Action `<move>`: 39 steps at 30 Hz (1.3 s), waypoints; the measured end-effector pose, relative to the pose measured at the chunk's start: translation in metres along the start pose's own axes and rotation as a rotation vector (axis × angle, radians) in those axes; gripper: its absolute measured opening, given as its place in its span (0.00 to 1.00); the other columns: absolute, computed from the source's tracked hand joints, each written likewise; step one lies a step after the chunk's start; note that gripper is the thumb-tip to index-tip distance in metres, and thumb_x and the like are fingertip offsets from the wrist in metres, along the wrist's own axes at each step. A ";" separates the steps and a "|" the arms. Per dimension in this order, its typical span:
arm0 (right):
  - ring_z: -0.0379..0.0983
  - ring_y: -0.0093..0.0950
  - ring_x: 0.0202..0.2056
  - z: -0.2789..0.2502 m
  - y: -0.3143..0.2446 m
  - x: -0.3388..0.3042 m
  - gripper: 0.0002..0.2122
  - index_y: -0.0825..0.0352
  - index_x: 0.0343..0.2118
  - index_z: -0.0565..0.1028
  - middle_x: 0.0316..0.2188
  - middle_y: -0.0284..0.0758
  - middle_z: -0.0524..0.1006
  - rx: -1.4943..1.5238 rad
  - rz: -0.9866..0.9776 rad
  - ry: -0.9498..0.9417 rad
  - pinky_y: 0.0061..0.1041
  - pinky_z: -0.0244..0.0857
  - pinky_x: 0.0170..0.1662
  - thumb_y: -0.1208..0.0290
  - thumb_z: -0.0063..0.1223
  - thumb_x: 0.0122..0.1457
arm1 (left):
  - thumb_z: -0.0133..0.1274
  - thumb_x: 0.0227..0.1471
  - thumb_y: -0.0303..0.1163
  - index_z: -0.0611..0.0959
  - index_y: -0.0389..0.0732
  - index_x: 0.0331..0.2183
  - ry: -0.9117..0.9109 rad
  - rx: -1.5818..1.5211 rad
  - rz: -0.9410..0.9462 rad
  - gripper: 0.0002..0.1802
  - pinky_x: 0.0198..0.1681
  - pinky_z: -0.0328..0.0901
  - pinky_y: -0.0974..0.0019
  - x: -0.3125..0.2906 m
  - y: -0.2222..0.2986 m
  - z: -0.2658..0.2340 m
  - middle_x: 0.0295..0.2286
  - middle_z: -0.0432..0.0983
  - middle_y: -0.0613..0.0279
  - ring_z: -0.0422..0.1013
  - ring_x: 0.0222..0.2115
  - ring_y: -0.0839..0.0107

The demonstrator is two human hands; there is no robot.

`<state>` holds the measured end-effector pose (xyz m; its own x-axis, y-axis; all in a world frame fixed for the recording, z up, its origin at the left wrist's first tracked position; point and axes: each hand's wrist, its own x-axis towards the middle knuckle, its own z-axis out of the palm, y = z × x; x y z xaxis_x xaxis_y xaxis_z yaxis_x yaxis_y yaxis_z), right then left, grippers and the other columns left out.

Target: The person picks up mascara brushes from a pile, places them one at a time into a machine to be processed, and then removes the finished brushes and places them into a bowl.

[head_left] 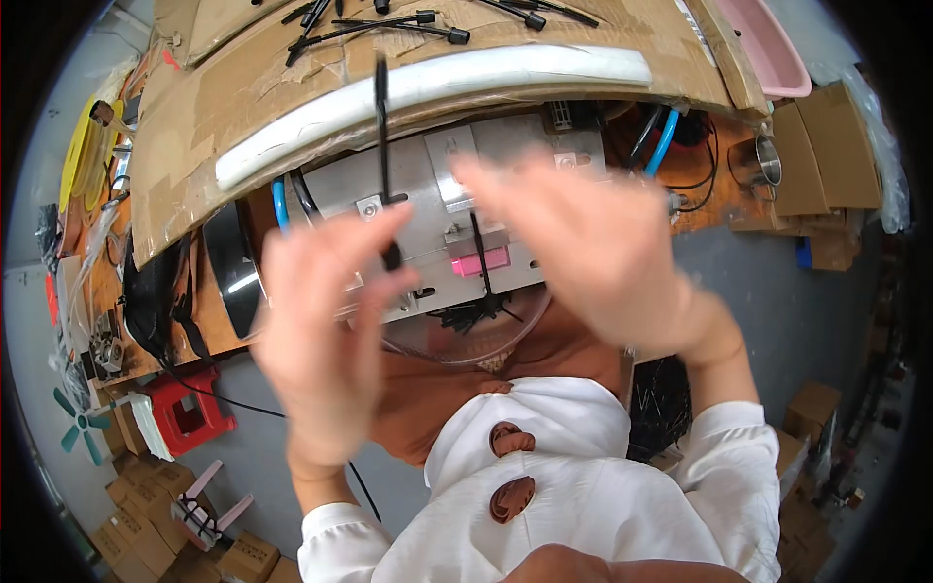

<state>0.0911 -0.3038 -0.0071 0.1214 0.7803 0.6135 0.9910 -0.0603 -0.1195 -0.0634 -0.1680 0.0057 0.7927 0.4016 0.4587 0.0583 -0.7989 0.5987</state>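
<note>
Pinching a thin black plastic cable tie (383,146) upright, the left hand (326,321) grips its lower end; the right hand (583,253) (blurred, fingers spread, empty) hovers just beside, above a grey metal machine (428,185).

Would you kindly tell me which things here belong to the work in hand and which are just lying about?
In use:
- left hand pinching a thin black plastic strip
- blurred right hand
- grey metal machine with a pink part

Lying about:
- red plastic stool
- pink plastic tray
- teal fan
</note>
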 end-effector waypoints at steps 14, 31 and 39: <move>0.75 0.38 0.35 -0.059 0.068 0.129 0.12 0.72 0.40 0.73 0.30 0.45 0.77 0.471 0.352 -0.644 0.33 0.68 0.35 0.76 0.53 0.52 | 0.51 0.35 0.14 0.65 0.26 0.55 -0.173 0.356 0.016 0.39 0.35 0.65 0.66 -0.076 0.005 0.091 0.32 0.65 0.57 0.64 0.31 0.65; 0.71 0.21 0.23 0.040 -0.051 -0.088 0.26 0.78 0.52 0.68 0.36 0.39 0.78 0.258 0.208 -0.019 0.20 0.66 0.22 0.82 0.59 0.46 | 0.54 0.52 0.31 0.75 0.31 0.32 -0.197 0.256 0.141 0.11 0.44 0.63 0.57 0.122 0.005 0.028 0.31 0.72 0.45 0.68 0.38 0.51; 0.70 0.20 0.22 0.049 -0.054 -0.088 0.29 0.78 0.56 0.63 0.29 0.34 0.75 0.260 0.256 -0.163 0.21 0.64 0.20 0.79 0.58 0.49 | 0.54 0.51 0.26 0.78 0.36 0.38 -0.314 0.049 0.124 0.10 0.35 0.61 0.71 0.100 -0.018 -0.004 0.29 0.70 0.63 0.65 0.28 0.73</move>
<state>0.0241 -0.3392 -0.0929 0.3311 0.8503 0.4091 0.8803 -0.1222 -0.4584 0.0120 -0.1115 0.0432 0.9433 0.1490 0.2967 -0.0267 -0.8568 0.5150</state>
